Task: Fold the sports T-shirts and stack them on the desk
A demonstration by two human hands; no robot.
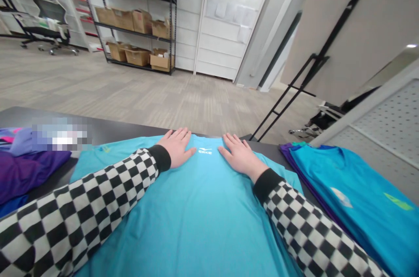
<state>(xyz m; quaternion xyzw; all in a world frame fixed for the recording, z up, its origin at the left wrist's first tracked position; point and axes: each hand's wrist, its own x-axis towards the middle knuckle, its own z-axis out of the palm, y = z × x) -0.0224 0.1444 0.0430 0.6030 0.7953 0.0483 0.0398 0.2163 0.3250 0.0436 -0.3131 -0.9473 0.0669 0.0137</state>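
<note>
- Turquoise T-shirt (196,216) is lying flat on the dark bench (98,130)
- Left hand (175,148) is resting on it beside the white logo (205,151), fingers (181,135) spread open, gripping nothing
- Right hand (240,157) is resting open on the logo's other side
- Folded blue shirts (353,194) are lying to the right, purple clothes (29,167) to the left

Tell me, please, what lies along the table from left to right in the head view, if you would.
Purple garment → left hand → white ERKE logo → right hand → folded blue shirt
</note>
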